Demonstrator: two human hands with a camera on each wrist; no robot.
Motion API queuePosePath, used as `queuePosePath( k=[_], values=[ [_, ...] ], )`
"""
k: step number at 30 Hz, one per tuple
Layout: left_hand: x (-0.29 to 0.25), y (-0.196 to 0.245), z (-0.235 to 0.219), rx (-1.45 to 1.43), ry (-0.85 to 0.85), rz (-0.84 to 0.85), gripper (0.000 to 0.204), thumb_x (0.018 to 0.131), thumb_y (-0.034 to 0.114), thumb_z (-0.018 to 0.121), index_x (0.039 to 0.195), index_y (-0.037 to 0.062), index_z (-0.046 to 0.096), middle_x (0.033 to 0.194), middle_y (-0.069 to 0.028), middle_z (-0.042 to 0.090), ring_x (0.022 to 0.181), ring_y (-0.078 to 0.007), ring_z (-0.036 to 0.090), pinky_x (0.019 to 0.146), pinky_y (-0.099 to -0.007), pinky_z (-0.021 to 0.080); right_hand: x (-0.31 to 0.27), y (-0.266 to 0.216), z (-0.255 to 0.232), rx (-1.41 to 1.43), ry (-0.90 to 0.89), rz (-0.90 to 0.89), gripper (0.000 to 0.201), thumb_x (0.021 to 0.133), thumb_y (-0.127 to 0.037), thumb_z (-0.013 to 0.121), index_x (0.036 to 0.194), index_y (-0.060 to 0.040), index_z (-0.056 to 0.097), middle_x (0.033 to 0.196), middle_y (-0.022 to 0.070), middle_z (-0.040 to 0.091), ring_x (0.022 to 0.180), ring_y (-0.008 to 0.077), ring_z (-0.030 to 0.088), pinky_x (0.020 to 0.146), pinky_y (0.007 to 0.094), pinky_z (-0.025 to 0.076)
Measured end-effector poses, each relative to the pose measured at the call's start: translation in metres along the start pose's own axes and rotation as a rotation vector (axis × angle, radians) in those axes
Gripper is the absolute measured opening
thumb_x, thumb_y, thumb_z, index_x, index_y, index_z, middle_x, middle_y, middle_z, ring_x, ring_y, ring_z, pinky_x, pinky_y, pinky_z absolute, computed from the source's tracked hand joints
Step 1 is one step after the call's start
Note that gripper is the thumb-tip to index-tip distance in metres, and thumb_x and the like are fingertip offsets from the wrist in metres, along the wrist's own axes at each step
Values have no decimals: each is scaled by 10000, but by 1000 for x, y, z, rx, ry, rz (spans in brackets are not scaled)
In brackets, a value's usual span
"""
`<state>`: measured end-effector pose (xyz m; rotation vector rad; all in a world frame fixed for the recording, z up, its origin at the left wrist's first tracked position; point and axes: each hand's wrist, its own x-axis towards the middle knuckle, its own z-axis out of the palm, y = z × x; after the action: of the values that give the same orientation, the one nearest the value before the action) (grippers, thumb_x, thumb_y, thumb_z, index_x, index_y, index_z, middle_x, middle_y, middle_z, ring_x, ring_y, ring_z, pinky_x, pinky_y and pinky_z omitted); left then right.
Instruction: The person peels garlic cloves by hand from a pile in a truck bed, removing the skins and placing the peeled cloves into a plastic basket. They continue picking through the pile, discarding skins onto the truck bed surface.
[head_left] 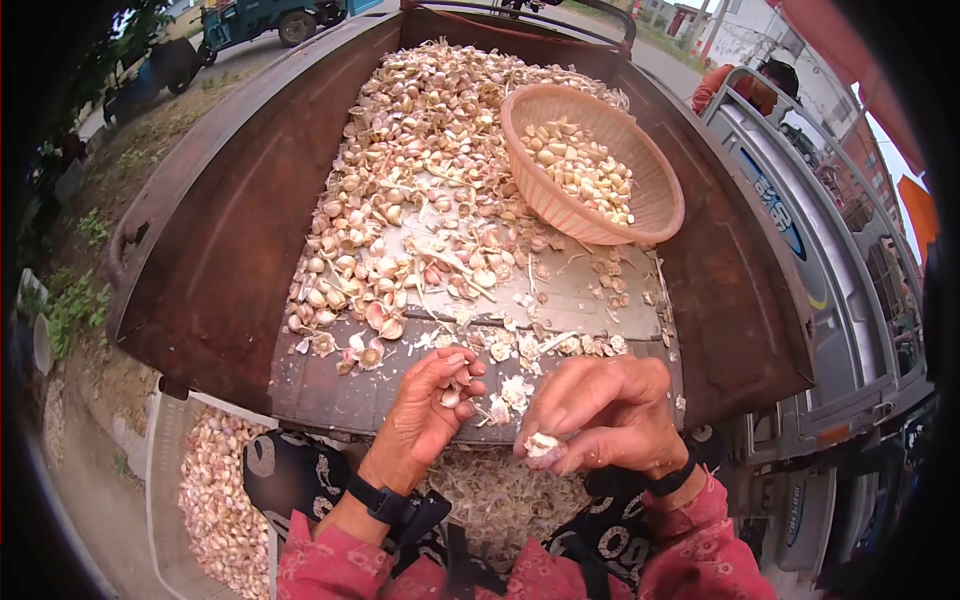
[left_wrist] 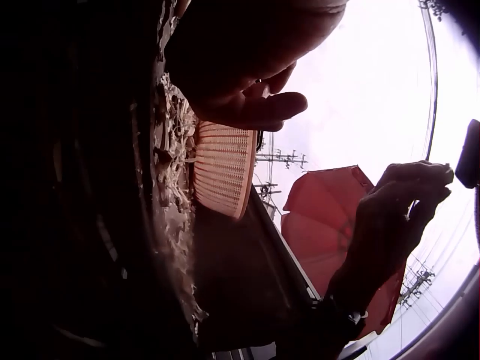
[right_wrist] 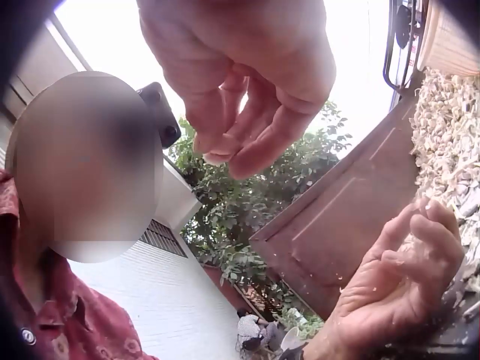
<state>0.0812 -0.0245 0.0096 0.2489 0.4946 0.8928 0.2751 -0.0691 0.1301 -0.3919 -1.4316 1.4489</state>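
Observation:
In the head view my left hand [head_left: 420, 410] is palm up at the near edge of a cart bed. Its curled fingers hold a few garlic cloves [head_left: 452, 396]. To its right, my right hand [head_left: 615, 405] pinches a whitish-purple piece of garlic [head_left: 543, 450] between thumb and fingers. Torn garlic skins [head_left: 513, 392] lie on the boards between the hands. Beyond them spreads a heap of garlic bulbs [head_left: 420, 130] with dry stalks. The right wrist view shows the right hand [right_wrist: 247, 82] raised, fingertips together, with the left hand [right_wrist: 405, 285] cupped below.
A pink woven basket [head_left: 560, 215] with loose cloves leans on the heap at the right. Rusty metal side walls [head_left: 235, 220] enclose the bed. A white crate [head_left: 160, 500] full of cloves stands low at left. Husks [head_left: 510, 500] lie below the near edge. A grey vehicle [head_left: 800, 270] stands at right.

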Motion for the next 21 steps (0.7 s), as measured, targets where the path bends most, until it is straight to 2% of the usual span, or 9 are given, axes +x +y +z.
queuePosePath(
  k=[2, 3, 4, 7, 15, 21],
  values=[
    [0, 2, -1, 8, 0, -11, 114, 946, 131, 612, 1026, 50, 616, 945, -85, 616, 769, -160, 634, 557, -205, 508, 9, -30, 23, 36, -205, -69, 161, 773, 79, 749, 923, 67, 691, 1023, 216, 684, 918, 259, 694, 794, 311, 561],
    [0, 2, -3, -6, -6, -15, 113, 947, 130, 610, 1022, 46, 617, 948, -88, 616, 773, -161, 636, 555, -205, 506, 14, -40, 36, 25, -202, -72, 161, 773, 79, 749, 923, 67, 691, 1023, 216, 684, 918, 259, 694, 794, 311, 561],
    [1, 2, -3, -20, -11, -16, 111, 948, 129, 608, 1017, 43, 617, 951, -90, 615, 777, -163, 637, 552, -205, 503, 20, -49, 51, 66, -228, -183, 91, 816, 52, 722, 894, 87, 692, 957, 216, 675, 853, 269, 690, 728, 316, 560],
    [-2, 1, 0, -7, -16, 2, 116, 952, 131, 600, 1023, 39, 610, 953, -95, 614, 764, -166, 637, 547, -211, 491, 23, -59, 74, 220, -282, -327, 67, 830, 42, 715, 875, 88, 698, 927, 217, 675, 827, 274, 688, 707, 322, 564],
    [1, -1, -1, 13, -9, -17, 102, 949, 125, 596, 1014, 47, 604, 953, -81, 607, 780, -166, 618, 561, -220, 471, 23, -50, 89, 466, -231, -536, 90, 867, 14, 695, 824, 91, 713, 847, 221, 673, 757, 289, 682, 649, 339, 574],
    [1, -1, 1, 41, -2, -6, 110, 946, 128, 601, 1023, 49, 606, 953, -86, 613, 780, -159, 621, 561, -220, 478, 20, -44, 96, 515, -187, -539, 138, 889, -4, 683, 797, 89, 726, 805, 226, 675, 713, 303, 680, 617, 352, 583]
  ],
)
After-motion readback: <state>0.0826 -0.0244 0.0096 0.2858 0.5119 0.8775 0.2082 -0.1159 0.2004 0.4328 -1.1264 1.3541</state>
